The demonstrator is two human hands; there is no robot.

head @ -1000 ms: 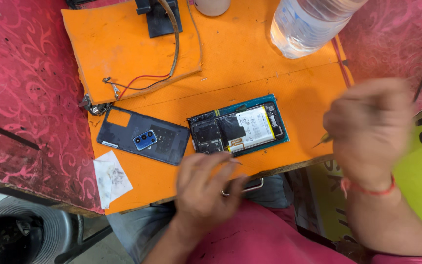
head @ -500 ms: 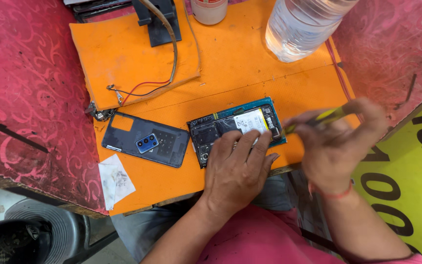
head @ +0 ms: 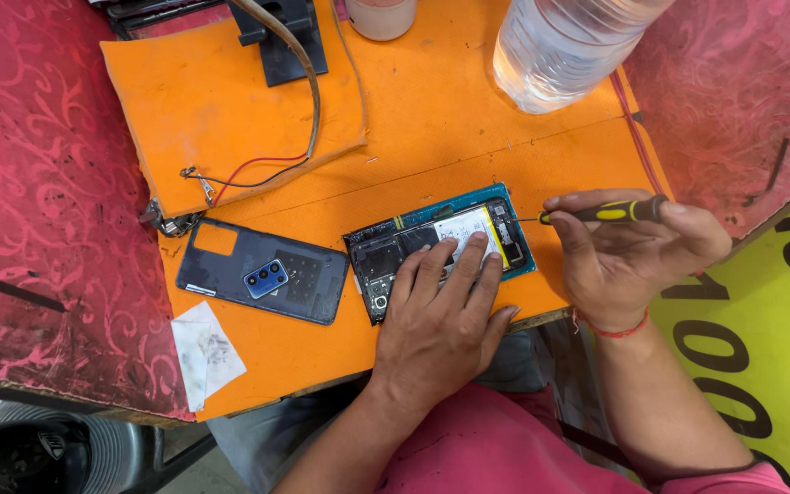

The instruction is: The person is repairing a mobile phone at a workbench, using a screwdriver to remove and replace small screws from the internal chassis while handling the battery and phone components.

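An opened smartphone (head: 413, 240) lies back-up on the orange mat (head: 450, 137), its battery and circuit boards exposed. My left hand (head: 441, 316) presses flat on its lower half, fingers spread over the battery. My right hand (head: 628, 252) grips a small black and yellow screwdriver (head: 596, 213), held level, with the tip at the phone's right end. The phone's removed dark blue back cover (head: 262, 272) with its camera block lies to the left of the phone.
A clear plastic bottle (head: 560, 46) stands at the back right. A black stand (head: 281, 41) with red and black wires (head: 249, 174) sits on a second orange pad (head: 221, 101). A white paper scrap (head: 205, 352) lies at the front left. Red patterned cloth (head: 38, 201) flanks the mat.
My right hand has come down from the raised right side and brought the screwdriver tip to the phone's right end. My left hand has moved up onto the phone and flattened on it.
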